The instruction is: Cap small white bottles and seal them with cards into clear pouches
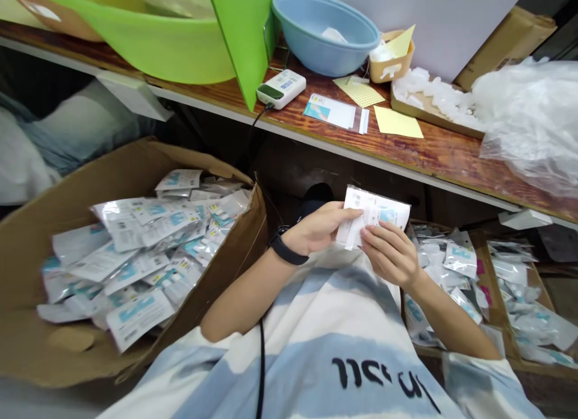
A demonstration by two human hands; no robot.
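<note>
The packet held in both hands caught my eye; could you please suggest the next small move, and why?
Probably smooth the packet with the right hand, since its fingers lie across the face while the left hand holds the left edge. I cannot tell whether the packet is sealed.

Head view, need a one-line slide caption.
Left hand and right hand hold a flat packet, with a cardboard box of bagged packets on the left.

Along the wooden bench (447,154)
A blue basin (323,59) is separated from a green tub (180,52) by a green panel (248,40).
</note>
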